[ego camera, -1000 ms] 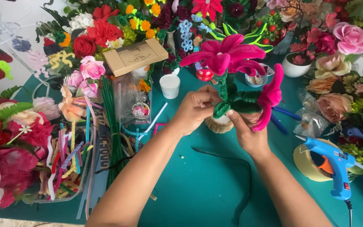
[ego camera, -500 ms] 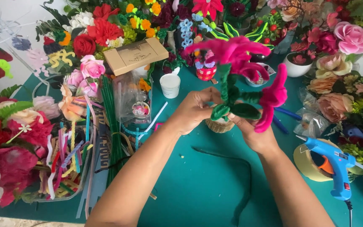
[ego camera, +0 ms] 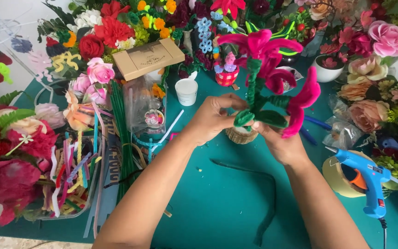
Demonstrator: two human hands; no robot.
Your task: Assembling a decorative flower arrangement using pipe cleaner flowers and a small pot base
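Since half a second earlier, the pink pipe-cleaner flower (ego camera: 266, 69) has tilted back upright, with its blooms sharp again, suggesting a turn of the stem has ended. Both hands are close together above the middle of the table (ego camera: 208, 207): left hand (ego camera: 213, 117) and right hand (ego camera: 282, 143) pinch a green leaf (ego camera: 245, 117) at the stem. A loose green pipe cleaner (ego camera: 263, 198) lies below them; a blue glue gun (ego camera: 369, 182) rests near the right edge.

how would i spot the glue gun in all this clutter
Start at the teal table and go to its right edge, beside the person's right forearm. There the glue gun lies across a roll of tan tape. It is the only bright blue, pistol-shaped tool, with an orange trigger, among soft flowers.
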